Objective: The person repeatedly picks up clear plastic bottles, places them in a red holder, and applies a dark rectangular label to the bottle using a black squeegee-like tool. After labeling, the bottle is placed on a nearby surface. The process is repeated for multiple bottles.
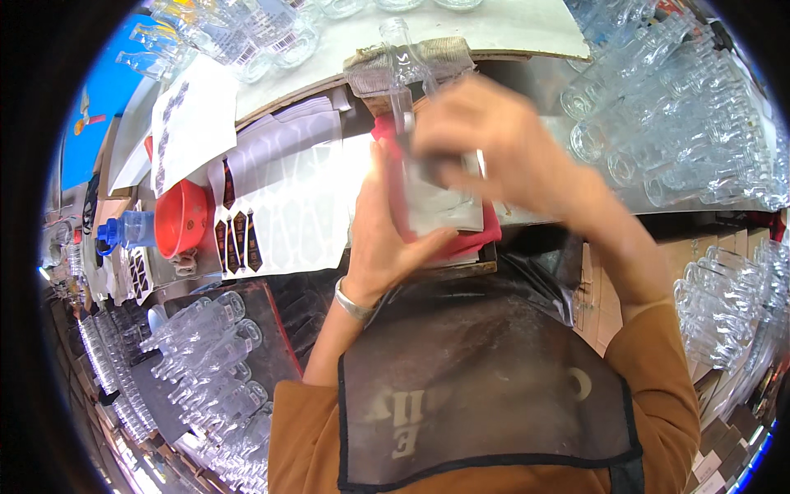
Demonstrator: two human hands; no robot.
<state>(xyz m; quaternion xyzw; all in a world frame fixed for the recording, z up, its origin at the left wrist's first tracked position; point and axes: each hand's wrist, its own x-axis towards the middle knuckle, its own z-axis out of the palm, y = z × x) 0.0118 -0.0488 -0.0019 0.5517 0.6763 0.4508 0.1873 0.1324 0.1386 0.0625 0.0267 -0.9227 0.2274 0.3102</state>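
Note:
A clear glass bottle point(400, 59) lies with its neck pointing away from me on a cloth-wrapped rest point(366, 70). My right hand point(494, 136), smeared by motion, is closed over the bottle's body. Under its fingers shows a dark, blurred thing whose kind I cannot make out. My left hand point(380, 226) lies along the left side of the bottle, thumb spread and fingers stretched out. Beneath both hands are a red cloth point(485, 235) and a whitish pad point(448, 210). The lower bottle is mostly hidden by my right hand.
To the left lies a sheet point(284, 222) with several dark tie-shaped decals, beside a red bowl point(183, 218) and a blue-capped plastic bottle point(127, 230). Many glass bottles point(683, 115) crowd the right of the bench; more bottles point(214, 362) stand low on the left.

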